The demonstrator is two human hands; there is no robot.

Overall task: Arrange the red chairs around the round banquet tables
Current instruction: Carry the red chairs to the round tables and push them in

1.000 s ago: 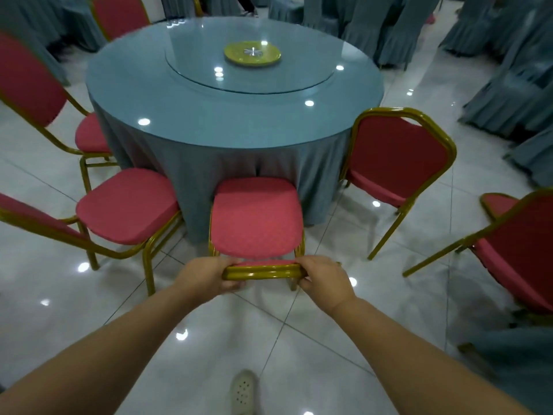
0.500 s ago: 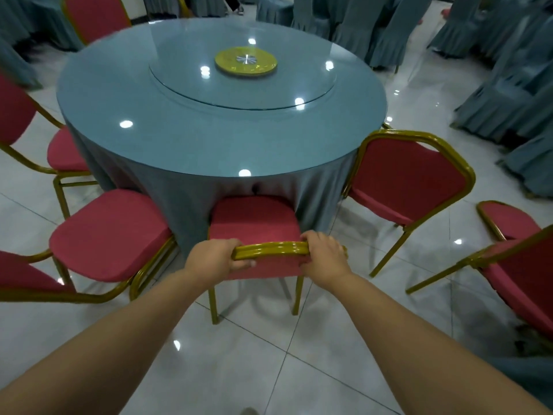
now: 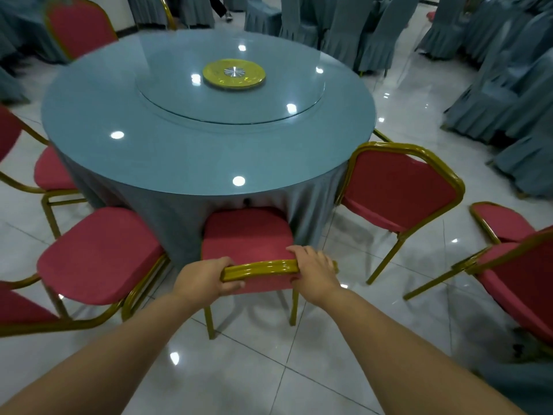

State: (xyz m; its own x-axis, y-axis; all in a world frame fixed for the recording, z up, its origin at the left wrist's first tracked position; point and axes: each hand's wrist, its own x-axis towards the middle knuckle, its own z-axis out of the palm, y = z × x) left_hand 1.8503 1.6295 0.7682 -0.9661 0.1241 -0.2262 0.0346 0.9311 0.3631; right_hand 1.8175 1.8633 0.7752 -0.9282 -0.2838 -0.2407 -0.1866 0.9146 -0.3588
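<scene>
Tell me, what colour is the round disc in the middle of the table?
Yellow, with a silver centre. The disc shows best in the head view, on the glass turntable.

- Front edge of the held chair's seat [image 3: 247,235] tucked under the draped cloth [image 3: 179,211], out of sight.
- Chair backrest seen end-on from above, only the gold top rail [image 3: 260,268] showing.
- Left hand [image 3: 203,278] fingers wrapped behind the rail, mostly hidden.
- Left-side chair [image 3: 18,307] cut by the picture's edge; likewise the chair at far right [image 3: 520,283].
- Far chair [image 3: 79,28] blurred.
- Legs of a person [image 3: 220,6] at top, cropped.
- Dark object on the floor at lower right [image 3: 519,348], too blurred to tell.
</scene>
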